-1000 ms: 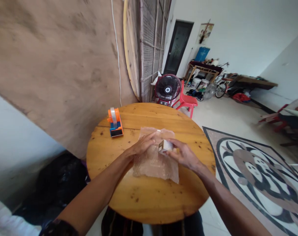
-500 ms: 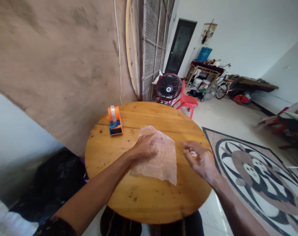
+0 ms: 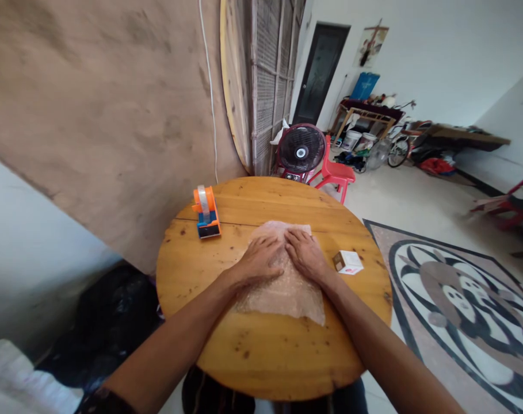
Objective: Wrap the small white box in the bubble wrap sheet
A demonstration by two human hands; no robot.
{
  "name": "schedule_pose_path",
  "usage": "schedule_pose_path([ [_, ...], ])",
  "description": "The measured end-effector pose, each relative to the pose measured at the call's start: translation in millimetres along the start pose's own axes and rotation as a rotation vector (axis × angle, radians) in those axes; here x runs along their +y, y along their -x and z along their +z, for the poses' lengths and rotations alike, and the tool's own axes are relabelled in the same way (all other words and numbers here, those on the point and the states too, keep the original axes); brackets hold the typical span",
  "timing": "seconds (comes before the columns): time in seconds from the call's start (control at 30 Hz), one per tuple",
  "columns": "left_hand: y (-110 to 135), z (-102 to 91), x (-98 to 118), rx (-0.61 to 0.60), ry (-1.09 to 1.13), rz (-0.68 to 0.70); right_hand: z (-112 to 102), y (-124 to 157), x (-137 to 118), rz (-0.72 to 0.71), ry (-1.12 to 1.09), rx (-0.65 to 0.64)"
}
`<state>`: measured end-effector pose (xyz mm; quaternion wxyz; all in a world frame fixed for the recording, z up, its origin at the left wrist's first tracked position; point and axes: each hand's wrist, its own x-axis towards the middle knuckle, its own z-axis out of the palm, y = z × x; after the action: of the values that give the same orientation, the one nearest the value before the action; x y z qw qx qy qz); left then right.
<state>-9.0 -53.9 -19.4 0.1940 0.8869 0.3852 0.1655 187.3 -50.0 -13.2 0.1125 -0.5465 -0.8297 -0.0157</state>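
Note:
A sheet of clear bubble wrap (image 3: 282,302) lies spread on the round wooden table (image 3: 244,356). My left hand (image 3: 261,260) rests flat on its left part, fingers stretched out. On the upper right part lies my right hand (image 3: 304,253), also open with its palm down. The fingertips of both hands come close to each other near the sheet's far edge. To the right of my right hand sits a small white box (image 3: 348,262) with a brown side. A tape dispenser (image 3: 207,213) in orange and blue, loaded with clear tape, stands at the table's far left.
Beyond the table stand a fan (image 3: 301,150) and a red plastic chair (image 3: 336,171). A large board (image 3: 114,103) leans along the left side, with black bags (image 3: 101,322) below it. On the right, the floor has a panda-patterned inlay (image 3: 459,305).
My right hand has let go of the small white box, now on the table's right side, and moved left onto the bubble wrap. My left hand stays on the sheet.

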Motion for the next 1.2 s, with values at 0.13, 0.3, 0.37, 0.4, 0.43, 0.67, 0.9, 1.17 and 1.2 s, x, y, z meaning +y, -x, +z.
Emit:
schedule_pose_path([
  [0.13, 4.6, -2.3, -3.4, 0.029, -0.112, -0.043, 2.2, 3.3, 0.0, 0.022, 0.012, -0.020],
  [0.3, 8.1, -2.9, -4.4, 0.016, -0.165, -0.122, 2.3, 3.6, 3.3, 0.006, -0.007, -0.007],
  [0.37, 7.6, -1.3, -4.6, -0.003, -0.164, -0.150, 2.9, 4.3, 4.7, 0.016, -0.014, -0.006],
  [0.4, 7.2, -0.4, -5.1, -0.010, -0.166, -0.163, 3.6, 4.6, 5.4, 0.022, -0.017, -0.007],
  [0.43, 6.8, 0.5, -5.6, -0.017, -0.171, -0.174, 4.5, 4.8, 6.0, 0.029, -0.020, -0.009],
  [0.67, 10.4, -7.9, 9.9, -0.046, -0.249, -0.209, 9.0, 4.8, 7.3, 0.054, -0.039, -0.009],
  [0.9, -12.5, -11.2, 45.1, -0.093, -0.337, 0.003, 6.2, 7.3, 7.8, 0.024, -0.042, 0.044],
  [1.17, -20.3, 8.6, 16.2, -0.026, -0.280, -0.142, 7.5, 5.7, 11.5, 0.015, -0.078, 0.040],
  [1.2, -17.3, 9.8, 14.7, -0.008, -0.290, -0.171, 7.5, 5.2, 13.1, 0.007, -0.084, 0.034],
])
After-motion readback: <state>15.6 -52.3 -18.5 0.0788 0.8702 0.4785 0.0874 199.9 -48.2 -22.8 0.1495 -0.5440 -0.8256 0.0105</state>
